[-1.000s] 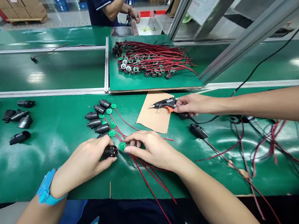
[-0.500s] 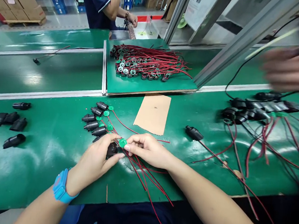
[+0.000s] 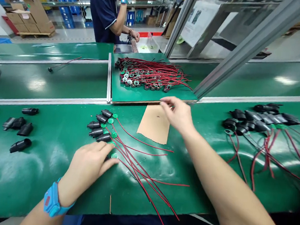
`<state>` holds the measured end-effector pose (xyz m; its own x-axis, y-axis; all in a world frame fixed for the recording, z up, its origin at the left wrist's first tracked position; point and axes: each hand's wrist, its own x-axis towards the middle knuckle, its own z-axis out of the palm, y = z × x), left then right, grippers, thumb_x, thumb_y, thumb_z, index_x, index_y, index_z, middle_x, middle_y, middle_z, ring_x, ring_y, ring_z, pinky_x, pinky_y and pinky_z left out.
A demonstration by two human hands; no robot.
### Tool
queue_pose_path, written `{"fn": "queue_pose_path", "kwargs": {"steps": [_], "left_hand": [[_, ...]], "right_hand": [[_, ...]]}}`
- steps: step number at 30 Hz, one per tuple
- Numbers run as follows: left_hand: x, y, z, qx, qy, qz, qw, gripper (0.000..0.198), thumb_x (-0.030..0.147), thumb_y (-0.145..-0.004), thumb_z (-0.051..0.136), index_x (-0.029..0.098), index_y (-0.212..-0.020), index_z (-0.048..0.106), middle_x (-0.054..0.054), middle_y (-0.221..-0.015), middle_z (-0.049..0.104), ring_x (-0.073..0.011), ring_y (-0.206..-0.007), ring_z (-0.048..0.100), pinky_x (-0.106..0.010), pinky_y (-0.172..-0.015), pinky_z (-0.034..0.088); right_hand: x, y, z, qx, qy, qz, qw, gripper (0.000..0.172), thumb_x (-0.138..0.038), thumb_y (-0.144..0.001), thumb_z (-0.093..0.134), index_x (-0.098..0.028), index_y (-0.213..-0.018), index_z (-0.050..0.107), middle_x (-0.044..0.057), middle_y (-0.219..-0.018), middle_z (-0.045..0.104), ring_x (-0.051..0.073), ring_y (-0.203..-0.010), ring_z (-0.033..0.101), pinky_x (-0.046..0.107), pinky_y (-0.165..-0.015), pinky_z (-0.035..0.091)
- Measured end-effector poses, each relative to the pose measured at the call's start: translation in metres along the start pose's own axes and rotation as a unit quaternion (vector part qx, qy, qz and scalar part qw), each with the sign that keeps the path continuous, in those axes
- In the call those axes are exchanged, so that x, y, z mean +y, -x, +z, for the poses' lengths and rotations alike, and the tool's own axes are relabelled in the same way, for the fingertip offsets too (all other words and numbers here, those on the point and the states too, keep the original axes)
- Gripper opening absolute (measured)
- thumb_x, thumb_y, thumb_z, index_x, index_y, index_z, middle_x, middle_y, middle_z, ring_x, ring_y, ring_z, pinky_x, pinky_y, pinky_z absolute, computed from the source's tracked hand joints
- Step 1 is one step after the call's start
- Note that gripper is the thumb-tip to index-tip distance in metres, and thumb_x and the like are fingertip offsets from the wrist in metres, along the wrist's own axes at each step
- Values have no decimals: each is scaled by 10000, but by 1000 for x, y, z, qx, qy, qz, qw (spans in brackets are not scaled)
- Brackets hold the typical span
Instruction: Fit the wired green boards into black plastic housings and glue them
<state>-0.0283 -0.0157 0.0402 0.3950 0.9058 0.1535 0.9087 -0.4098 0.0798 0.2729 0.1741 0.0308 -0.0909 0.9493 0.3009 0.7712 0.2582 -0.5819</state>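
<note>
My left hand (image 3: 87, 166) lies curled over a black housing at the near end of a row of black housings (image 3: 98, 125) with green discs and red wires (image 3: 140, 167). The housing under the hand is almost hidden; its green disc (image 3: 114, 155) shows beside my fingertips. My right hand (image 3: 177, 113) is stretched forward with fingers spread and holds nothing. It hovers over the far edge of a brown cardboard piece (image 3: 152, 126), just short of a green board (image 3: 141, 94) that bears a bundle of red-wired parts (image 3: 150, 74).
Loose black housings (image 3: 20, 125) lie at the left. A pile of wired housings (image 3: 254, 118) sits at the right. A slanted aluminium post (image 3: 250, 40) rises behind the board. A person in a dark shirt (image 3: 106, 10) stands at the far side.
My right hand let go of the green disc and reached forward toward the board. My left hand set the housing down at the row's end. The other person's hand at the right has left.
</note>
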Motion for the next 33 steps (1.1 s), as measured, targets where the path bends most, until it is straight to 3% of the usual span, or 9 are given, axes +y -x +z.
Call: {"fn": "queue_pose_path", "kwargs": {"steps": [4,9,12,15,20,24,26,28,33], "left_hand": [[-26,-4,-6,89,-10,-103,991,339,457,-1020,514,209,-1204,651,-72,-1050,759,-260,-944,720,-380,-818,530],[-71,5,-23,26,-102,-281,954,397,437,-1042,438,231,-1345,591,-92,-1204,717,-302,-1092,664,-422,-905,503],[-107,34,-32,8,-146,-402,904,488,439,-1036,394,184,-1436,509,-168,-1337,638,-369,-1181,617,-471,-931,495],[-137,77,-35,-15,-157,-478,864,537,435,-977,459,82,-1372,545,-266,-1261,633,-452,-1096,638,-522,-841,517],[-164,118,-24,-62,-113,-476,870,328,306,-919,473,135,-1130,657,-188,-1062,694,-350,-938,714,-436,-833,550],[-155,97,-16,5,-39,-431,901,485,454,-961,410,103,-1236,600,-217,-1190,667,-363,-1083,686,-458,-947,535],[-137,73,-17,93,104,-398,907,550,552,-944,456,135,-1283,575,-177,-1230,672,-336,-1125,672,-445,-1002,517],[-111,43,-23,158,272,-363,877,580,609,-928,513,185,-1320,556,-128,-1218,692,-298,-1091,688,-428,-1002,521],[-40,-25,-32,189,468,-244,828,480,541,-936,598,208,-1282,586,-94,-1232,685,-244,-1101,674,-371,-999,516]], "right_hand": [[36,-61,-2,80,122,7,989,489,-144,-843,512,-182,-1309,657,183,-1235,616,300,-1015,572,428,-889,438],[49,-89,-3,69,202,-63,975,418,-136,-834,514,-218,-1175,742,223,-1142,649,350,-995,499,437,-761,369],[52,-99,-3,60,217,-108,968,249,-217,-854,580,-198,-1015,768,253,-991,682,342,-897,504,447,-736,349],[52,-102,-1,44,219,-145,964,186,-225,-882,568,-219,-921,749,263,-957,709,333,-866,534,454,-742,348],[44,-102,7,-2,207,-164,964,236,-282,-926,544,-187,-1093,681,234,-974,738,328,-897,638,442,-780,399],[34,-104,10,-51,191,-181,963,473,-349,-946,522,-184,-1389,515,117,-1039,752,273,-951,684,373,-811,465],[29,-103,7,-63,200,-195,958,605,-347,-875,603,-236,-1455,470,87,-1141,730,274,-1040,664,373,-844,472],[24,-100,3,-56,225,-210,950,681,-284,-804,654,-261,-1465,490,108,-1302,659,305,-1167,596,415,-918,447],[7,-93,-4,-25,298,-257,919,435,-117,-916,513,-260,-1283,698,135,-1431,562,319,-1277,446,493,-1053,288]]}}
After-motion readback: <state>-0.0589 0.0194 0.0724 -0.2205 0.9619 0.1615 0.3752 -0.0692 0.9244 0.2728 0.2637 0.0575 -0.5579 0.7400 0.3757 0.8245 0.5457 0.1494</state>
